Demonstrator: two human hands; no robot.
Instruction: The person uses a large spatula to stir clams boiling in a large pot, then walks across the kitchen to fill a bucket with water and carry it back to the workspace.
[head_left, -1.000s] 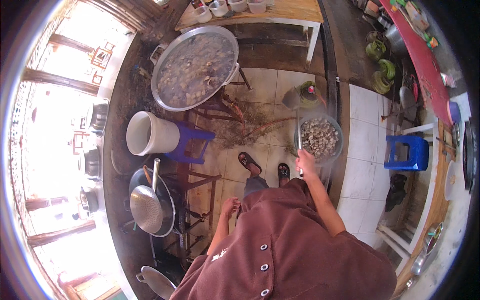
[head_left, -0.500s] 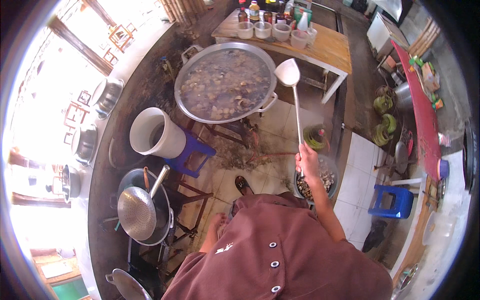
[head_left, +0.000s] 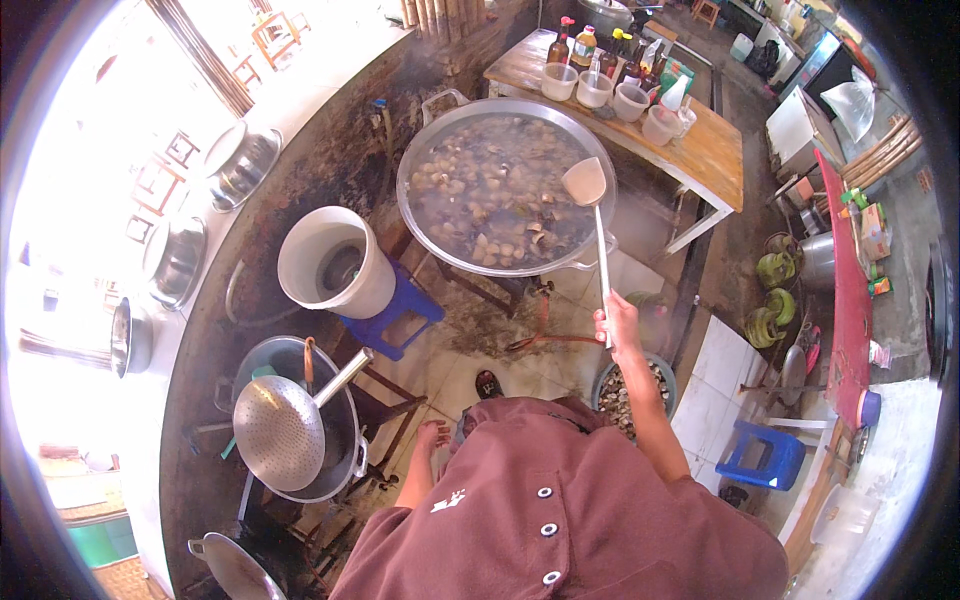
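Observation:
My right hand [head_left: 622, 327] is wrapped around the long handle of a metal wok spatula [head_left: 584, 182]. The spatula's broad blade is over the right side of a wide, two-handled pan [head_left: 409, 212], and I cannot tell whether it touches the liquid. Steam rises from the pan, where many pale and dark pieces resembling shellfish [head_left: 490, 195] sit in cloudy liquid. Low at my left side hangs my left hand [head_left: 433, 434], empty, its fingers loosely apart. A round tub [head_left: 672, 376] of shells stands on the floor below my right forearm, which partly hides it.
A white bucket [head_left: 375, 290] rests on a blue stool [head_left: 405, 325] left of the pan. Nearer, a perforated skimmer [head_left: 280, 435] lies across a wok [head_left: 345, 470]. Bottles and plastic tubs crowd a wooden table [head_left: 715, 150] behind. Green gas cylinders [head_left: 768, 320] and another blue stool [head_left: 765, 455] stand right.
The spatula has come forward over the pan's right edge from beside it, my right hand still on its handle. My view has shifted. My left hand stays low at my side.

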